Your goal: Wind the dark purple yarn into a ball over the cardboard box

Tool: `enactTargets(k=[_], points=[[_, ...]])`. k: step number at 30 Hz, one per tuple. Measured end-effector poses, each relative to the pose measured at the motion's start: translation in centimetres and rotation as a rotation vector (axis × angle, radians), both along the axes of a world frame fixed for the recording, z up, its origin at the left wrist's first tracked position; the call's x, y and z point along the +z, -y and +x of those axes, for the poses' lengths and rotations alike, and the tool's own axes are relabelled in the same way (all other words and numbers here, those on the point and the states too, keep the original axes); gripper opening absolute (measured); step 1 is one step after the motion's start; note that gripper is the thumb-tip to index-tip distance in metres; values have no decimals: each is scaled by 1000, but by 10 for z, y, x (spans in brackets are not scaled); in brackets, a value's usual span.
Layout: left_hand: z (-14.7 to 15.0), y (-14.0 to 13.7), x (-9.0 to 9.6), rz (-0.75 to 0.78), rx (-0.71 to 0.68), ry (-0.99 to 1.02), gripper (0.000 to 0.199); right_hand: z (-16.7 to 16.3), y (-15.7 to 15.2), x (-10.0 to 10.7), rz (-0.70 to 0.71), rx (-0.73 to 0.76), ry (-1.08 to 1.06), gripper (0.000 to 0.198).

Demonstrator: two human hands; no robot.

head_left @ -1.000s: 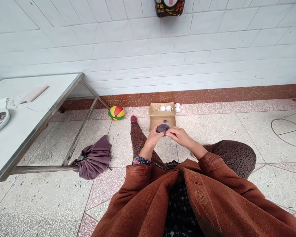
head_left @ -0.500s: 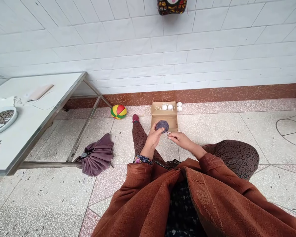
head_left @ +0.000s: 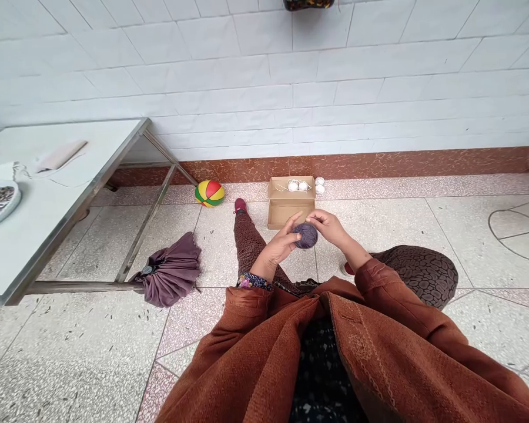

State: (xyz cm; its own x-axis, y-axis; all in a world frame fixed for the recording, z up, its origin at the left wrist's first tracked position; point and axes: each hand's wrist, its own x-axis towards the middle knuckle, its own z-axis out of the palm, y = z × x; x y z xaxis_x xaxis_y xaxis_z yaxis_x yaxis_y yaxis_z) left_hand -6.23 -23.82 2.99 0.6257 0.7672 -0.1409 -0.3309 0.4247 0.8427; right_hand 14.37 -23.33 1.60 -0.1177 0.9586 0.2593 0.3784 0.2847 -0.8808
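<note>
A purple-grey ball of yarn [head_left: 307,236] is in the grip of my left hand [head_left: 280,245], whose thumb lies across it while a forefinger sticks up and out. At the ball's top edge, the closed fingertips of my right hand [head_left: 331,228] pinch the yarn strand, which barely shows. Just beyond both hands, an open cardboard box [head_left: 286,214] lies on the floor. White yarn balls [head_left: 298,185] rest in its raised lid, and more white balls [head_left: 320,185] sit beside it.
A striped ball [head_left: 210,193] is near the wall. To the left stands a metal-framed table [head_left: 70,217] bearing a tray [head_left: 9,212] and a pale pouch [head_left: 62,155]. A purple folded umbrella [head_left: 171,270] lies by its leg. Wire-like ring [head_left: 518,236] at right.
My left hand and the yarn ball have shifted slightly right and down. My right hand has gone from below the ball up to its top edge. The view has tilted slightly.
</note>
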Motion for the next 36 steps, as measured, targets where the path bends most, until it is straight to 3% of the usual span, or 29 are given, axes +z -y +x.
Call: enactTargets(k=[4, 7, 10, 14, 16, 19, 22, 25, 28, 31, 36], points=[[1, -3, 2, -148, 101, 136, 65, -6, 16, -32, -114, -16, 37, 36], [1, -8, -3, -189, 212, 153, 62, -10, 27, -43, -114, 30, 73, 39], [2, -10, -10, -119, 254, 69, 66, -13, 33, -36, -67, 114, 123, 39], [0, -10, -15, 146, 340, -248, 68, -13, 33, -5, 34, 236, 137, 32], [-1, -9, -15, 242, 312, -377, 70, -11, 27, 11, 69, 218, 115, 29], [-4, -7, -12, 284, 145, -361, 80, -5, 12, 22, 73, 155, 69, 27], [-4, -2, -5, 269, -8, -176, 88, 1, -1, 15, 5, 63, -36, 30], [-3, 2, 2, 166, -28, -4, 81, 3, -1, -5, -103, -35, -124, 35], [0, 1, 3, 40, 85, 49, 63, -1, 11, -22, -149, -59, -104, 38], [3, -4, -2, -27, 266, 56, 55, -11, 26, -29, -114, 18, -5, 37], [3, -10, -15, -23, 490, -121, 56, -24, 39, -14, -5, 291, 153, 33]])
